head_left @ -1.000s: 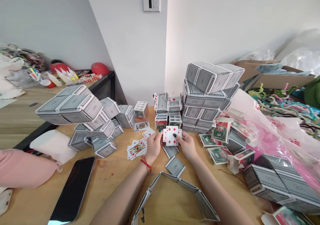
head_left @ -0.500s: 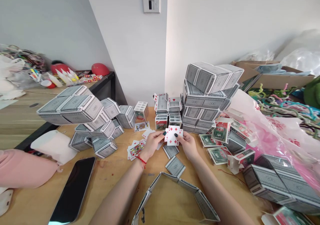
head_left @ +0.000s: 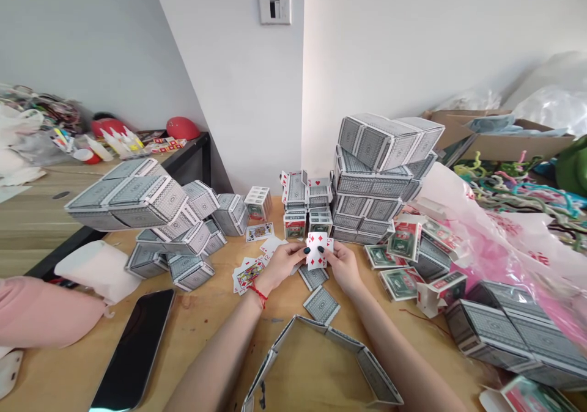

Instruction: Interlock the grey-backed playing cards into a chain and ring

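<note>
Over the middle of the table, my left hand (head_left: pixel 285 263) and my right hand (head_left: pixel 343 265) pinch opposite sides of a few playing cards (head_left: pixel 317 252), faces toward me. Red diamonds show on the front card, with a 5 at the edge of one behind. Dark-nailed thumbs press on the faces. Under them lie grey-backed cards (head_left: pixel 321 305), face down. Face-up cards (head_left: pixel 250 272) are spread beside my left wrist, which wears a red string. Closest to me stands an open, many-sided frame of joined cards (head_left: pixel 300 326).
A tall stack of card-built blocks (head_left: pixel 376 180) stands behind my right hand; another stack (head_left: pixel 147 195) leans at left. Green-and-red card boxes (head_left: pixel 398 283) lie at right beside a pink plastic bag (head_left: pixel 486 228). A black phone (head_left: pixel 135 351) rests at front left.
The held cards have been drawn closer together, so less of the rear cards shows. My left thumb has shifted slightly right. The view has moved a little.
</note>
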Demonstrator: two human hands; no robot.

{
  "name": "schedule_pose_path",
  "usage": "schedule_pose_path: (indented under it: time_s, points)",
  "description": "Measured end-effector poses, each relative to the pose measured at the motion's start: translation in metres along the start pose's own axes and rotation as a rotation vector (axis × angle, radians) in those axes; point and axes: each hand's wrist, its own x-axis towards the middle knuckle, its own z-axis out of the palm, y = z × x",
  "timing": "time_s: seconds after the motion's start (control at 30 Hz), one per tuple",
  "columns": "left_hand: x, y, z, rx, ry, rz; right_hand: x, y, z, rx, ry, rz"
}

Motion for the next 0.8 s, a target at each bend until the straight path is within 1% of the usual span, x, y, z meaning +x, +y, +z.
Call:
schedule_pose_path:
  time_s: [0.17, 0.27, 0.4, 0.6, 0.8]
  points:
    - [0.0015, -0.0035, -0.0004, 0.053, -0.009, 0.029, 0.0002, 0.0010, 0.0000, -0.047, 0.015, -0.005]
    - [0.0016, -0.0033, 0.0012, 0.100, 0.032, 0.049, 0.0007, 0.0034, -0.0007, -0.074, 0.024, -0.010]
    - [0.0016, -0.0035, 0.0042, 0.128, 0.097, 0.054, 0.0008, 0.0054, -0.0010, -0.050, 0.016, -0.006]
    - [0.0041, -0.0079, 0.0067, 0.132, 0.125, 0.050, -0.0010, 0.0012, -0.0004, -0.056, 0.022, -0.002]
    - [0.0053, -0.0065, 0.0082, 0.135, 0.177, 0.016, -0.0005, -0.0006, -0.0007, -0.054, 0.020, -0.003]
